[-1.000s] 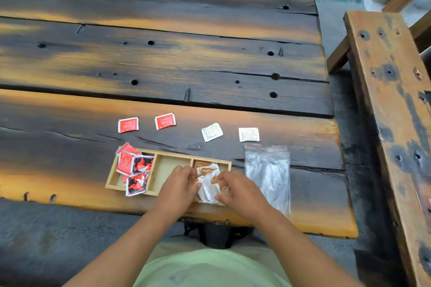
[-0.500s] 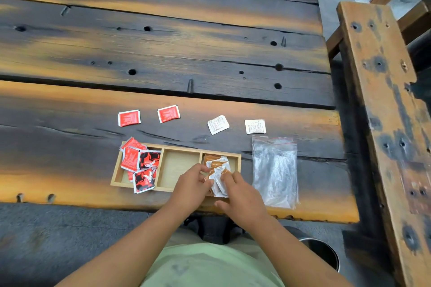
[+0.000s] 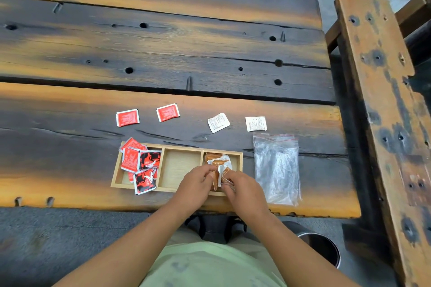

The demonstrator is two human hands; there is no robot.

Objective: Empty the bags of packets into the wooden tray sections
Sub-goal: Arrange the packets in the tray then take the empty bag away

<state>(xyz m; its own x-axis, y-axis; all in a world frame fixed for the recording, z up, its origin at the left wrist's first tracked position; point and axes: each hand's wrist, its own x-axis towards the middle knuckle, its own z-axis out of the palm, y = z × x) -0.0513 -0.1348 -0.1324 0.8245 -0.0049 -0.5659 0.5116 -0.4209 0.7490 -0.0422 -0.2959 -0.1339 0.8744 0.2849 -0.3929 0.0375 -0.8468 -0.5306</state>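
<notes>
A three-section wooden tray (image 3: 163, 190) lies near the table's front edge. Its left section is heaped with red packets (image 3: 140, 163); its middle section (image 3: 180, 168) is bare. Brown and white packets (image 3: 218, 161) fill the right section. My left hand (image 3: 196, 184) and my right hand (image 3: 242, 190) meet over that right section, fingers curled and pinching the brown and white packets there. A clear zip bag (image 3: 276, 168) lies flat on the table just right of the tray.
Two red packets (image 3: 127, 117) (image 3: 168, 112) and two white packets (image 3: 218, 122) (image 3: 255, 123) lie loose on the wooden table (image 3: 163, 53) behind the tray. A wooden bench (image 3: 382, 100) runs along the right. A dark round bin (image 3: 319, 247) stands below the table's front edge.
Both hands have stayed over the tray's right section, working the brown and white packets down into it. The camera has shifted a little.
</notes>
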